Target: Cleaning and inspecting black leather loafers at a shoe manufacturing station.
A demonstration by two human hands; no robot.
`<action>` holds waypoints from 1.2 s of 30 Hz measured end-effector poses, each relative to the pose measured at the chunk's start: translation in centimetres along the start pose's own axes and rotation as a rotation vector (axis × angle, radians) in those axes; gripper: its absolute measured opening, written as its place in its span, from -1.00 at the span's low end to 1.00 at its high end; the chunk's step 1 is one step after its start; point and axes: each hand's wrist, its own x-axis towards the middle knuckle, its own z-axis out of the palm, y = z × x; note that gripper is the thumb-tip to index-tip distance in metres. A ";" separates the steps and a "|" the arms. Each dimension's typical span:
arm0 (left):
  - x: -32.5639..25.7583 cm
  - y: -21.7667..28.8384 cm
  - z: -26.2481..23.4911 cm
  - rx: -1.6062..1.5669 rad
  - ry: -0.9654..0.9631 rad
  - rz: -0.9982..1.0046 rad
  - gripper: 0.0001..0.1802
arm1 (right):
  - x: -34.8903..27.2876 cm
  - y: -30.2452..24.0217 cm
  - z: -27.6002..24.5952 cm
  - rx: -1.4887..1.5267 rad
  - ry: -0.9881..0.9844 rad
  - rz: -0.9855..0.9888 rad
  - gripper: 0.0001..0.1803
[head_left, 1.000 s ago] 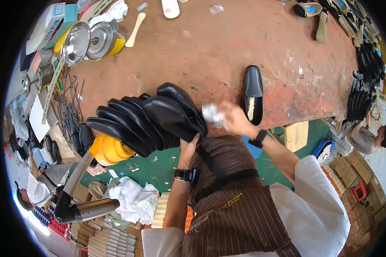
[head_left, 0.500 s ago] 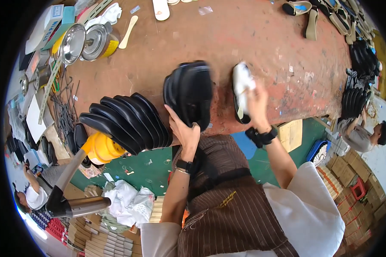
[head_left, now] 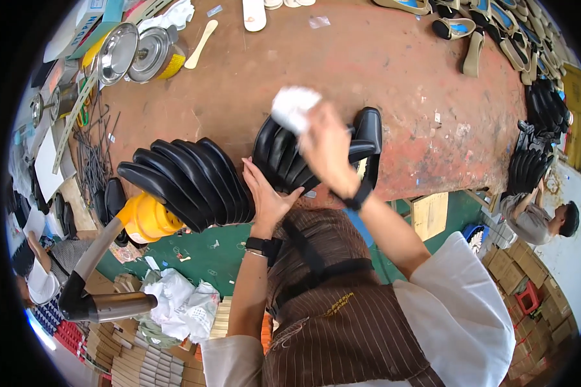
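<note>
From where I stand, the left grip is spread around the near ends of a fanned bundle of black shoes, thumb on one side, fingers on the other. The right grip, blurred, pinches a bunched white cloth above that bundle. Just left of the left grip, a row of black shoes leans on the table. I'd judge them light, fairly firm, slick on their glossy uppers; the near ends seem the safest hold.
</note>
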 end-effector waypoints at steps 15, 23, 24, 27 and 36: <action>1.9 -3.1 -3.6 -0.205 -0.251 -0.191 0.08 | -10.9 0.9 0.8 -0.017 -0.438 -0.142 -0.65; 2.0 1.1 -0.4 0.293 -0.246 -0.006 0.52 | -8.3 7.0 -3.2 -0.319 -0.071 0.003 -0.61; 1.7 1.0 0.4 0.391 -0.200 -0.015 0.53 | -9.0 4.6 -3.0 -0.270 -0.226 -0.099 -0.66; 1.2 -1.5 2.8 0.522 -0.032 -0.002 0.52 | -10.6 1.6 -4.0 0.348 -0.455 0.015 -0.65; 3.7 1.4 -0.3 0.496 -0.087 -0.149 0.40 | -10.2 4.7 -7.3 0.076 -0.079 0.058 -0.55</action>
